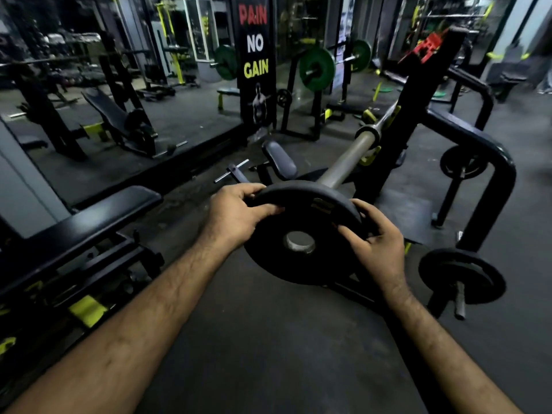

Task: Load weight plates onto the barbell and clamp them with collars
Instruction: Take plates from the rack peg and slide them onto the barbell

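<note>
Your left hand (236, 210) and right hand (378, 237) both clench the rim of the black plate (298, 237), its hole sitting on the tip of the bar sleeve (346, 162), bar resting in the rack (418, 109).

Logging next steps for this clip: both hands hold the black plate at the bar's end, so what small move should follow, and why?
Probably push the plate further along the sleeve toward the rack. Left hand and right hand grip its rim, the bar end shows in its centre hole, and bare sleeve lies beyond it.
</note>
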